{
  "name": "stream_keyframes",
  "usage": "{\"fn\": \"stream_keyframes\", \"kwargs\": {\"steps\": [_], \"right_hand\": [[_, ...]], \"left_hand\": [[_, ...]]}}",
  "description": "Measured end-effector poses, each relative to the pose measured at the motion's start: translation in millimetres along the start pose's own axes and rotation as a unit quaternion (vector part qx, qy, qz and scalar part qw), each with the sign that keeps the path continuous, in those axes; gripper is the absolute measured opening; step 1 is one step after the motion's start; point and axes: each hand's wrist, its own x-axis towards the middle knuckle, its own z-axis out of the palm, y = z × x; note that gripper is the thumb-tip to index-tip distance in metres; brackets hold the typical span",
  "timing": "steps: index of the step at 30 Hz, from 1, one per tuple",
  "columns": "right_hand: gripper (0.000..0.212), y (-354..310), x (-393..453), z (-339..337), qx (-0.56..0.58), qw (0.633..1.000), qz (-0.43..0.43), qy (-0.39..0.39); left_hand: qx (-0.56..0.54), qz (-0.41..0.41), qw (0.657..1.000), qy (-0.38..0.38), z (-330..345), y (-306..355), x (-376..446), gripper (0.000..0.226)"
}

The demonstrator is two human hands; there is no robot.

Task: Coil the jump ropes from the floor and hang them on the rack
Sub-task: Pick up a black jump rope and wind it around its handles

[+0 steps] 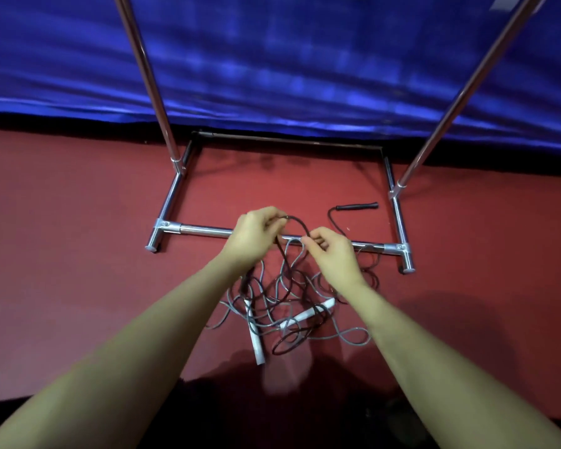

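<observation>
Our left grip [256, 234] and right grip [329, 251] each pinch the black rope [297, 222], arched between them. Below the grips it tangles with a grey rope [347, 338] on the red floor [78, 254]. Beyond stands the chrome rack [204, 229], then a blue curtain [272, 59].

Red carpet-like floor [78, 254] fills lower 2/3 of view, w/ soft shadows near bottom edge. Shiny blue fabric backdrop [289, 59], wrinkled in horizontal folds, spans whole far side; reflects light in pale streaks. Dark strip [46, 124] runs btwn backdrop hem & floor. Lighting dim, purplish on fabric, warmer on floor.
</observation>
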Motion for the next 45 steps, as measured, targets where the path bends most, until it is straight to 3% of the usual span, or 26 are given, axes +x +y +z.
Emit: {"fn": "stream_keyframes", "kwargs": {"steps": [4,8,12,17,20,23,27,29,32,36,39,42,45], "right_hand": [[0.015,-51,8,-25,0.082,0.997,0.0,-0.003],[0.012,-93,12,-48,0.248,0.953,0.09,-0.148],[0.016,-124,9,-69,0.259,0.938,0.058,-0.224],[0.009,-148,-5,-93,0.188,0.941,0.026,-0.281],[0.011,-160,-10,-104,0.141,0.951,0.05,-0.269],[0.012,-171,-9,-114,0.17,0.958,0.046,-0.226],[0.012,-190,-2,-125,0.322,0.937,0.009,-0.133],[0.013,-199,3,-127,0.42,0.903,0.006,-0.092],[0.014,-206,10,-125,0.496,0.867,0.0,-0.041],[0.014,-208,19,-126,0.531,0.848,-0.01,-0.003],[0.012,-206,21,-129,0.536,0.844,-0.004,0.018],[0.024,-197,23,-129,0.481,0.876,0.026,-0.001],[0.034,-188,21,-123,0.383,0.917,0.083,-0.071]], "left_hand": [[-0.071,0.043,0.996,0.015,-32,58,2,0.011],[-0.123,0.053,0.989,0.068,-63,106,8,0.012],[-0.185,0.031,0.976,0.111,-87,137,10,0.011],[-0.186,0.021,0.969,0.163,-92,149,10,0.015],[-0.272,-0.009,0.948,0.162,-83,151,6,0.021],[-0.372,-0.06,0.921,0.098,-80,159,5,0.024],[-0.318,-0.101,0.942,-0.038,-70,161,0,0.035],[-0.25,-0.072,0.958,-0.118,-62,160,-3,0.036],[-0.216,-0.04,0.954,-0.204,-55,168,-8,0.025],[-0.235,0.055,0.952,-0.188,-62,165,-19,0.014],[-0.238,0.065,0.953,-0.175,-69,166,-20,0.01],[-0.287,0.053,0.947,-0.134,-72,170,-16,0.012],[-0.377,0.041,0.923,-0.067,-79,174,-11,0.013]]}}
